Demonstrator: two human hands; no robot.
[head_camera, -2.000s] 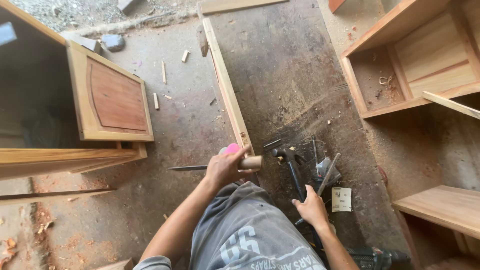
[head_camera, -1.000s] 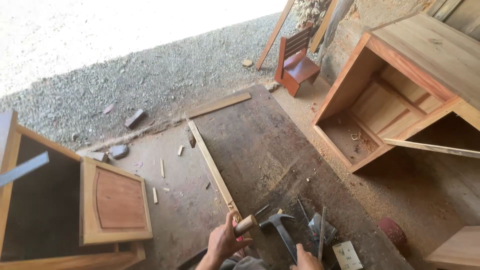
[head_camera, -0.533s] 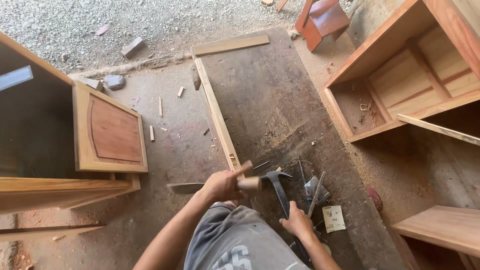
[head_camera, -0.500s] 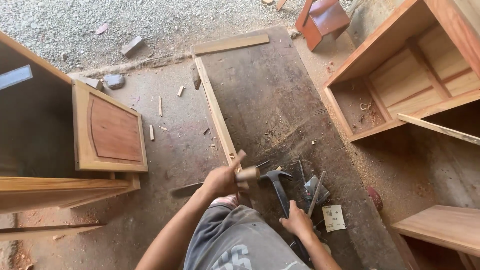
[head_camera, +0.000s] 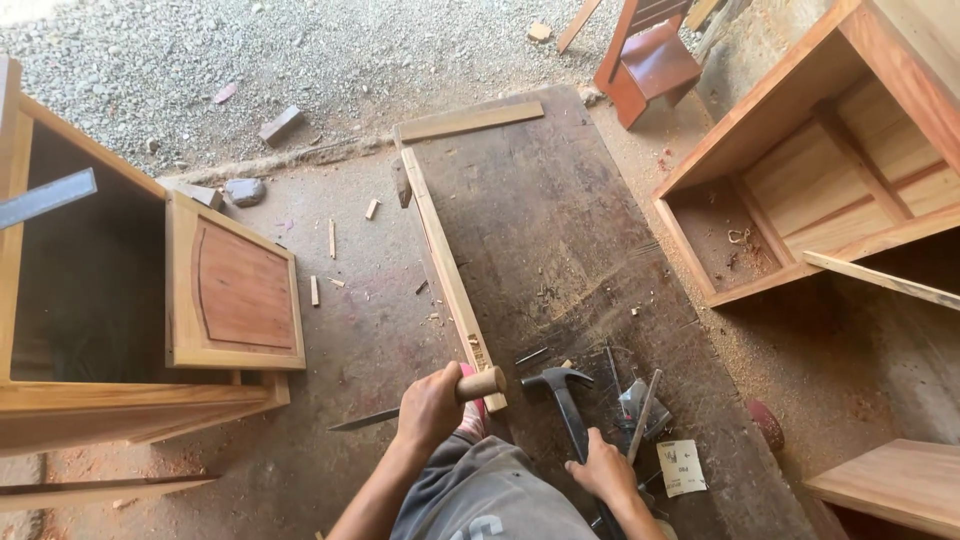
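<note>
The left hand (head_camera: 430, 405) grips a chisel (head_camera: 445, 395) at the wooden strip (head_camera: 445, 270). The right hand (head_camera: 605, 470) wraps the hammer (head_camera: 565, 400). Steady the blade; strike the handle squarely.

floor: dusty concrete (head_camera: 370, 330), gravel (head_camera: 300, 50) far in bright daylight | left: wooden cabinet (head_camera: 120, 400) with panelled door (head_camera: 235, 290) | right: open wooden shelf unit (head_camera: 830, 160) | far: small red-brown stool (head_camera: 650, 65) | centre: dark worn board (head_camera: 560, 220)

A small white rectangular paper packet (head_camera: 682, 467) with dark print lies flat on the dark board (head_camera: 560, 220), close to its near right edge. It sits just beside a loose heap of nails (head_camera: 635, 400).
</note>
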